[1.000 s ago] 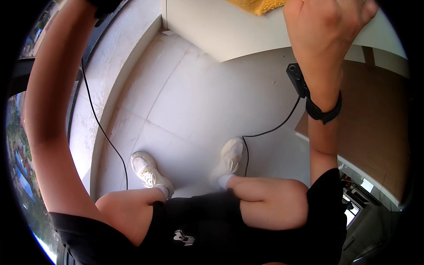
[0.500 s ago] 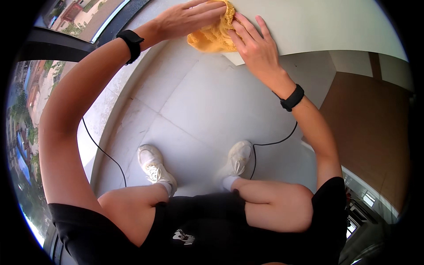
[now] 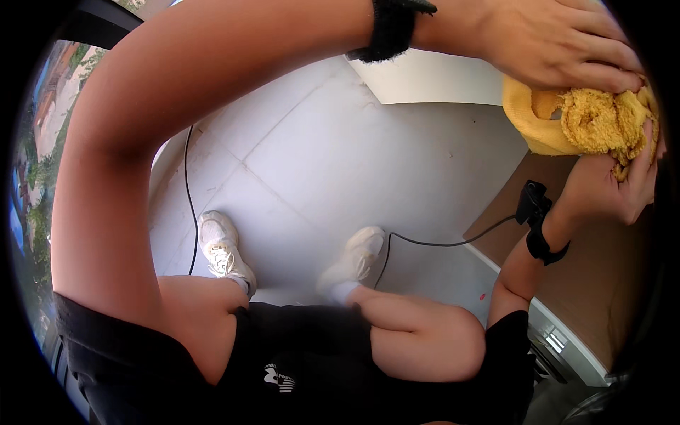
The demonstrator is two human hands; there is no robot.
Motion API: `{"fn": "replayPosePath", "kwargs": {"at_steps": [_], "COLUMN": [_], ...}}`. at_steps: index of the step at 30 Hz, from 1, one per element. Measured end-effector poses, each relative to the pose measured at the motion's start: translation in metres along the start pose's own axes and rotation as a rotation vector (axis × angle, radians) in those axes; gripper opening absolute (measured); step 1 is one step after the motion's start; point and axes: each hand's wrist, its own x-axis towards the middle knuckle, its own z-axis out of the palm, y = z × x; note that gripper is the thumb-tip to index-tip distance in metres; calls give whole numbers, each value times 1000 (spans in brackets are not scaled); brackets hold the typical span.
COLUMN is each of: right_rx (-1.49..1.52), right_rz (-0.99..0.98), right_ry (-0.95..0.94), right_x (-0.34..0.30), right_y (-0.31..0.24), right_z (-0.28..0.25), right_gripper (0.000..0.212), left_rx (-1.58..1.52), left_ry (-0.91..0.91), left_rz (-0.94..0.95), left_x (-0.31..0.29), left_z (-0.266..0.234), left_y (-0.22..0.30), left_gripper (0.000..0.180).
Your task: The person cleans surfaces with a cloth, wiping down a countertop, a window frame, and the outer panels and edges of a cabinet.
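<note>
A yellow towelling cloth [image 3: 542, 120], bunched and folded, is at the upper right between my two hands. My left hand [image 3: 559, 46] reaches across from the left, its fingers closed over the cloth's upper side. From below, my right hand [image 3: 620, 180] grips the cloth's lower right edge; the dark rim of the picture hides some of its fingers. Both wrists wear black straps. Beneath the left forearm and hand shows a smooth white board or tabletop [image 3: 432, 78], partly covered by them.
Grey tiled floor [image 3: 312, 163] lies below, with my white shoes [image 3: 223, 244] on it. Thin black cables [image 3: 446, 245] hang at both sides, one leading to the right wrist. A brown panel [image 3: 588, 283] stands at the right. A window [image 3: 60, 120] is on the left.
Both hands have moved right with the cloth, from the top middle to the upper right. The left arm now stretches across the top, and the cloth is bunched more tightly.
</note>
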Motion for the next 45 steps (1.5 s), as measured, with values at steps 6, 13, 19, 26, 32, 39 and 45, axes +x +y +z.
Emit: {"fn": "replayPosePath", "kwargs": {"at_steps": [6, 13, 19, 26, 32, 39, 45], "right_rx": [-240, 82, 68, -204, -163, -205, -94], "right_rz": [-178, -161, -107, -280, -384, -396, -418], "right_ry": [-317, -596, -57, 275, 291, 207, 265], "right_x": [-54, -102, -34, 7, -7, -26, -16], "right_y": [-42, -68, -24, 45, 38, 33, 26], "right_z": [24, 57, 23, -10, 2, 11, 15], "right_gripper": [22, 35, 19, 17, 33, 45, 55], "left_rx": [-97, -147, -117, 72, -36, -329, 52], "left_ry": [-438, -953, -483, -312, -504, -1602, -1839], "left_rz": [-22, 303, -63, -163, -161, -183, -351], "left_x": [-92, -144, -58, 33, -34, -162, -224], "left_z": [-45, -105, -52, -1, -59, -119, -118], "left_y": [24, -2, 4, -4, 78, 149, 151], "left_gripper": [48, 52, 47, 43, 41, 39, 39]}}
